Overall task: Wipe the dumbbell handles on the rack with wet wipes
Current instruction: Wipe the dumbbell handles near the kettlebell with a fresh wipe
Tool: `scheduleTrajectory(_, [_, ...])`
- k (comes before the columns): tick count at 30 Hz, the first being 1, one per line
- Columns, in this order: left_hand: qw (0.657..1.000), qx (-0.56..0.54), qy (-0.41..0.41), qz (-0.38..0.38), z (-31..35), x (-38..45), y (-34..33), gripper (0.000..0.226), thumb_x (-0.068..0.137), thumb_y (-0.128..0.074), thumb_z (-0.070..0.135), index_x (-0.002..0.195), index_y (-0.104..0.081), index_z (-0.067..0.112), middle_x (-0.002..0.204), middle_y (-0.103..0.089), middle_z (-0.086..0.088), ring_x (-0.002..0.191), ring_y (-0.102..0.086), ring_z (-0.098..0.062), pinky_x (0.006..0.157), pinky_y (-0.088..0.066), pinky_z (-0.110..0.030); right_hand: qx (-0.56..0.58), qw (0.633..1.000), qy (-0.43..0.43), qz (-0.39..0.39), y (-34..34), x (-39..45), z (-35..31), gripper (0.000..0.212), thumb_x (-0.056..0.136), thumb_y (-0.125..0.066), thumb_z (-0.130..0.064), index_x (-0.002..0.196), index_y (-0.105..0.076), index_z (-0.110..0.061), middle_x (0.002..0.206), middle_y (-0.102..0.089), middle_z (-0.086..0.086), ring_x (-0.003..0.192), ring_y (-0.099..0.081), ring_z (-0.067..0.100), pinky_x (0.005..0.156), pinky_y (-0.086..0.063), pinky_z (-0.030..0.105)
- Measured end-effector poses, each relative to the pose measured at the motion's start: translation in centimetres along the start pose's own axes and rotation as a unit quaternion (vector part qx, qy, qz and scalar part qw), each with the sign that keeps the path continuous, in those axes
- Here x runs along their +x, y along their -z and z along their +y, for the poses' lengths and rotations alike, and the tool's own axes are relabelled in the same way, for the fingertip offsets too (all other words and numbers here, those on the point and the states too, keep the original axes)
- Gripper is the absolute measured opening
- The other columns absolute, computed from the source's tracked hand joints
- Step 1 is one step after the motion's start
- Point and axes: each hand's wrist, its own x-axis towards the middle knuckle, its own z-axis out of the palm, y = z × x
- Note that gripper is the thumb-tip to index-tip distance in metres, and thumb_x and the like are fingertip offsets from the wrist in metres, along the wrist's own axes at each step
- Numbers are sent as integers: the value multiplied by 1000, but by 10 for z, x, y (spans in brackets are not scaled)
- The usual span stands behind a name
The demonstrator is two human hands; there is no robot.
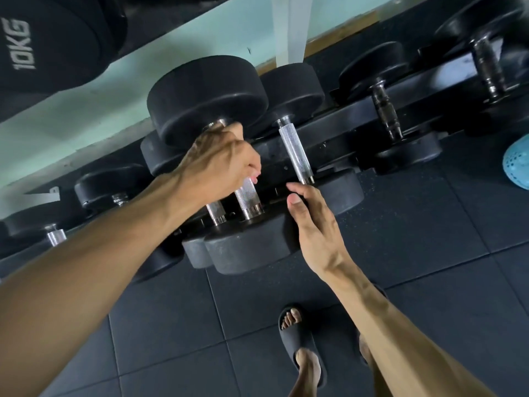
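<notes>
Head view, with the big dumbbell's knurled handle as the landmark. The left hand wraps the upper part of that handle, grip clenched around the steel, fingers curled under it near the upper rubber head. No wet wipe shows clearly; a small pale pink patch peeks out at the fingertips, and I cannot tell whether it is a wipe or fingernails. Judging by the task, the wrap puts contact all round the knurling so 1 stroke cleans the full circumference.

Just right of the landmark, the right hand rests on the lower rubber head, fingers straight, grip released and holding nothing; it probably steadies the dumbbell against rolling on the rack.

Right of the landmark lies a second bright knurled handle, bare and untouched. Farther right, 2 darker handles sit on the same rack. Left of the landmark, smaller chrome handles show. Upper left hangs a weight marked 10KG. Below the landmark, a foot in a dark slide sandal stands on the rubber floor tiles.
</notes>
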Motion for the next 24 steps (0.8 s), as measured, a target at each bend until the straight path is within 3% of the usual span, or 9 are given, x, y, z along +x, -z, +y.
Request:
scheduleTrajectory(5, [991, 0, -82, -107, 20, -14, 1, 19, 92, -67, 22, 103, -77, 35, 93, -54, 5, 87, -42, -15, 85, -24, -24, 9, 1000, 5, 6, -1, 2, 2, 70, 83, -30, -70, 132, -55, -26, 123, -53, -22, 127, -46, 7, 107, -36, 25])
scheduleTrajectory(10, [996, 40, -59, -58, 7, 9, 5, 14, 93, -64, 38, 99, -76, 35, 91, -55, 4, 88, -37, -8, 96, -23, -30, 18, 1000, -11, 13, -2, 0, 4, 61, 87, -31, -68, 132, -53, -33, 125, -50, -25, 126, -43, -2, 102, -29, 14])
scheduleTrajectory(13, [993, 42, -55, -93, 12, 10, 2, 13, 94, -63, 38, 98, -75, 34, 94, -50, 5, 92, -37, -12, 86, -19, -24, 21, 1000, -12, 16, -2, -1, 5, 51, 93, -29, -55, 133, -53, -33, 120, -49, -32, 119, -41, -15, 97, -27, 6])
scheduleTrajectory(15, [988, 28, -94, -118, 16, 5, 0, 13, 95, -63, 35, 101, -74, 37, 95, -47, 8, 93, -37, -15, 83, -18, -21, 28, 999, -15, 18, -2, -3, 6, 53, 93, -30, -57, 134, -52, -32, 118, -48, -34, 114, -40, -21, 95, -28, 4])
scheduleTrajectory(17, [982, 10, -144, -120, 17, -4, -2, 16, 95, -64, 28, 102, -76, 36, 90, -47, 9, 83, -35, -9, 83, -19, -22, 34, 999, -11, 26, -3, -6, 7, 60, 90, -30, -65, 136, -51, -32, 121, -50, -31, 118, -43, -16, 98, -31, 9])
scheduleTrajectory(20, [985, 7, -167, -52, 1, -5, -3, 11, 89, -71, 31, 96, -78, 34, 83, -55, 7, 80, -47, -10, 87, -29, -29, 32, 998, -11, 43, -5, -11, 7, 64, 88, -32, -66, 141, -47, -33, 124, -47, -32, 117, -40, -23, 97, -30, 5])
scheduleTrajectory(24, [991, 8, -89, 100, -21, -7, -5, 10, 86, -74, 24, 93, -81, 23, 78, -66, -4, 78, -57, -25, 78, -45, -38, 32, 997, -29, 63, -8, -16, 6, 62, 91, -32, -61, 144, -44, -33, 124, -45, -34, 112, -37, -28, 94, -26, 0])
